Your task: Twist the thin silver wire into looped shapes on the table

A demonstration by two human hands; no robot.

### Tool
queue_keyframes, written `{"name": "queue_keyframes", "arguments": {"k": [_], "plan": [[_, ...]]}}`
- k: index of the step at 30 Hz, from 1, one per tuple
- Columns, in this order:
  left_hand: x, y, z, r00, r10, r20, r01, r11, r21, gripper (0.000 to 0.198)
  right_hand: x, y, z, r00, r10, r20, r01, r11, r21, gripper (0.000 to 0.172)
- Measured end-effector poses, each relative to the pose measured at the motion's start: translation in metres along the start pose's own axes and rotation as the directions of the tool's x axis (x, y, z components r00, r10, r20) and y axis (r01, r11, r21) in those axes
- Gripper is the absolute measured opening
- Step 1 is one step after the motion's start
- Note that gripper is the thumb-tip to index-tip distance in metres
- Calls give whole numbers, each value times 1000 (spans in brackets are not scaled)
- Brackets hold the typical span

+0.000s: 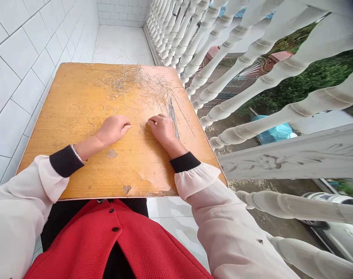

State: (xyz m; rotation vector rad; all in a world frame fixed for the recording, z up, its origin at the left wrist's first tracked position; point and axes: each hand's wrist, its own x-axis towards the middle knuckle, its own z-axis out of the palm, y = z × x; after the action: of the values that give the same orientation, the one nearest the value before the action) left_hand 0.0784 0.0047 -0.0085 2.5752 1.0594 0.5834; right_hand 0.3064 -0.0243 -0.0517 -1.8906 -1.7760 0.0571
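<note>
Over the middle of a worn wooden table [86,170], my left hand [114,130] is closed, thumb and fingertips pressed together. Facing it across a small gap, my right hand [161,128] is closed in a similar pinch. Whatever either hand holds is too small or thin to make out. Beside my right hand lies a bundle of straight dark wires [172,116]. A tangled heap of thin curled wires [136,79] covers the back of the table. Several loose curled pieces [91,116] lie behind and left of my left hand.
A white tiled wall [28,58] runs along the left. White balusters [237,58] and a carved rail [281,161] stand along the right side, with greenery and a parked white car [336,232] beyond. The tabletop is chipped along its near edge.
</note>
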Motion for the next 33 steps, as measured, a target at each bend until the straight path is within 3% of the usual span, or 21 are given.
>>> {"name": "queue_keyframes", "arguments": {"k": [10,18,21,27,30,33], "plan": [[-26,-17,-11,1000,11,-28,-12,999,-39,17,-1,-2,5,999,-5,49,9,996,-89,27],[-43,-17,-23,1000,1,-21,-3,997,-72,18,1,10,-17,995,80,-51,-70,982,178,22],[-49,-17,-30,1000,0,-29,-2,997,-75,19,1,18,-36,988,145,61,-156,936,315,14],[-61,-21,-38,1000,0,22,2,996,-88,22,-5,9,-56,929,-39,369,-86,945,315,8],[-68,-22,-41,1000,3,18,-1,996,-92,23,-7,1,-55,903,-98,418,-24,960,279,12],[-73,-23,-45,1000,8,-5,-8,995,-99,23,-6,0,-64,915,-58,399,-68,953,295,13]]}}
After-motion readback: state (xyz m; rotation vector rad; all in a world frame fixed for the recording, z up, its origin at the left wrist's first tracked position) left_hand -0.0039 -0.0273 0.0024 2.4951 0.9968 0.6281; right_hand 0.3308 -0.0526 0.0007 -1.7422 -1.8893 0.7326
